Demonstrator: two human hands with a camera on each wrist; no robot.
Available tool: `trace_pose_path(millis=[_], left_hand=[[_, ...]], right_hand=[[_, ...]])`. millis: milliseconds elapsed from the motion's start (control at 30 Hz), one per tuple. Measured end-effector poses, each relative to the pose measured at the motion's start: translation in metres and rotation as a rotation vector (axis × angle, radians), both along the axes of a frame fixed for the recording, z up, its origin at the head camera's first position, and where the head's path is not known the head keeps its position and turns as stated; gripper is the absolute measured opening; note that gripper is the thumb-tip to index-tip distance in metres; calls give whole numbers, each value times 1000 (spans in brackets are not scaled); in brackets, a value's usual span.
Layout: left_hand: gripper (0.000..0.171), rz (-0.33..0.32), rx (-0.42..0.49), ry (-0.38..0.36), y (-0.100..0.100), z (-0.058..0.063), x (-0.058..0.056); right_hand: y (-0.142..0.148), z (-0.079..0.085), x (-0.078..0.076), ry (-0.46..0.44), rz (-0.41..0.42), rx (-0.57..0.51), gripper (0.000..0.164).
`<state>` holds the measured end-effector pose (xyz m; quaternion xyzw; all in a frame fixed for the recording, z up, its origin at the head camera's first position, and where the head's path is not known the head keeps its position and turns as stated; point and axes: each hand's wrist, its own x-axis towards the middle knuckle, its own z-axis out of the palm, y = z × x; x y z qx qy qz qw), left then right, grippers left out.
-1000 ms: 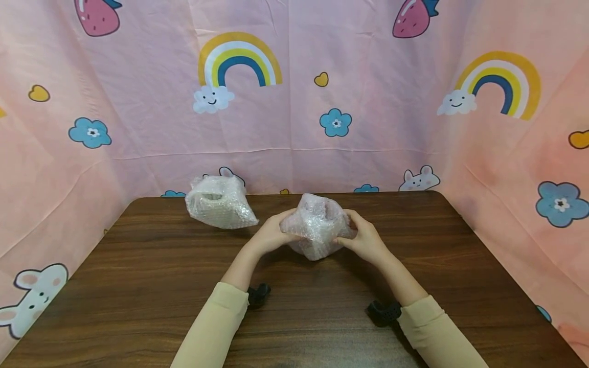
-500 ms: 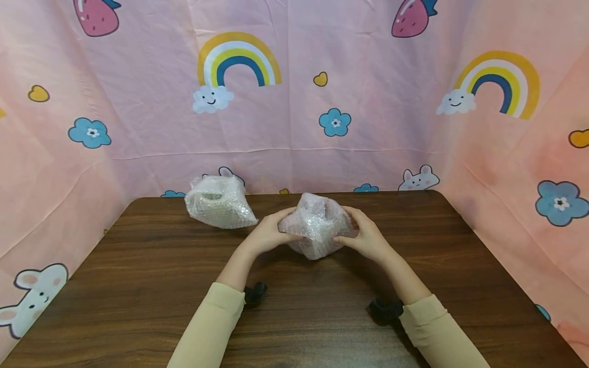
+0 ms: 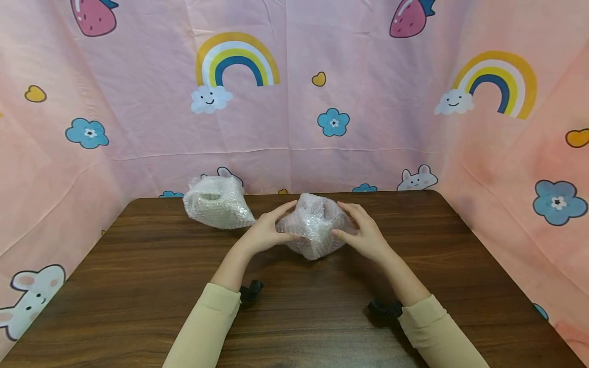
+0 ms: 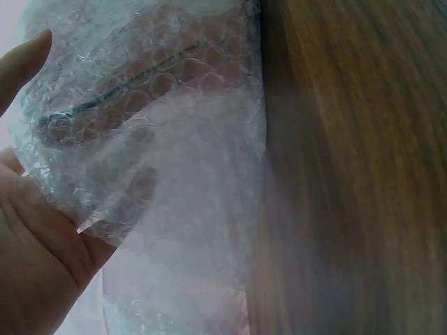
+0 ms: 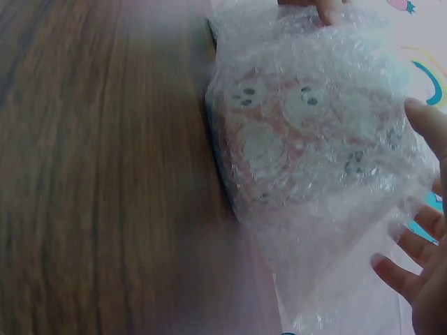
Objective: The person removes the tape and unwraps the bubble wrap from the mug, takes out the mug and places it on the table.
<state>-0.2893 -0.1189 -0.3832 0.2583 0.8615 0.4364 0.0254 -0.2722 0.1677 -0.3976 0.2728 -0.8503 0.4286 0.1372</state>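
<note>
A bubble-wrapped bundle (image 3: 317,225) rests on the table, loose folds of film sticking out at its sides. Through the film in the right wrist view, something pink with white cartoon faces (image 5: 279,112) shows. My left hand (image 3: 264,232) is at its left side, thumb in front and fingers reaching behind; in the left wrist view the thumb stands off the film. At the right side, my right hand (image 3: 365,235) has its fingers spread and relaxed, close by the film. Both hands frame the bundle without gripping it. Film covers some of the left fingers.
A second bubble-wrapped bundle (image 3: 218,202) stands at the back left of the brown wooden table (image 3: 313,327). Behind the table's far edge hangs a pink cartoon-print cloth (image 3: 368,128), which also covers both sides. Black bands (image 3: 385,309) sit at the wrists.
The fingers of both hands have loosened and spread away from the bundle. My left forearm has shifted slightly left. Both bundles stay where they were.
</note>
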Motion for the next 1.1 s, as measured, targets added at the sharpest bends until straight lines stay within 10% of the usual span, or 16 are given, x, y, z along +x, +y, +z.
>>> trace_pose_path(millis=[1100], left_hand=[[83,-50,-58,77,2,1,7]], right_hand=[[-39,11,24,225,-58,-50,34]])
